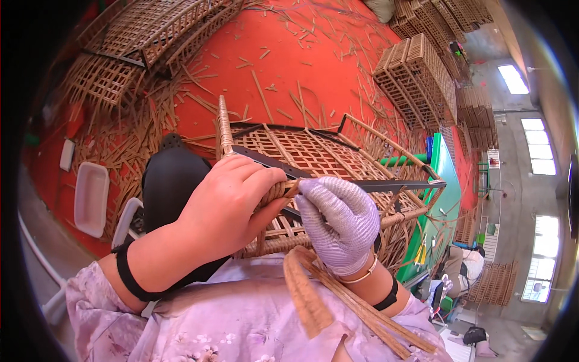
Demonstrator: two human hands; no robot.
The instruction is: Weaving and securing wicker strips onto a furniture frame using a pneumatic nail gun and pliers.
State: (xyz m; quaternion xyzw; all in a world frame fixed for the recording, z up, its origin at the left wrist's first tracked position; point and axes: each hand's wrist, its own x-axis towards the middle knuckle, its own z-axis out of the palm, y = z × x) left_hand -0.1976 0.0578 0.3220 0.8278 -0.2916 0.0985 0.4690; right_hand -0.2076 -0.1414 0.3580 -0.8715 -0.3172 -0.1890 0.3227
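Note:
A woven rattan frame (283, 145) with dark metal bars and strip-wound edges lies across my lap. My bare left hand (226, 196) is closed round a wound part of its near edge, thumb and fingers pressing the coils. Beside it, my right hand (338, 223), in a pale lilac knit glove, pinches the end of a thin brown rattan strip (293, 189) at those coils. The fingertips of both hands almost meet. Long loose rattan strips (362, 314) hang over my right forearm and lap, one of them bent into a broad loop.
Scraps of rattan (136, 139) litter the red floor. A white plastic tub (91, 199) sits at the left. Woven panels (114, 60) lie at the far left; stacked woven baskets (416, 81) stand at the far right. Beyond the frame is a green table (446, 181). Another person (470, 268) sits at the right.

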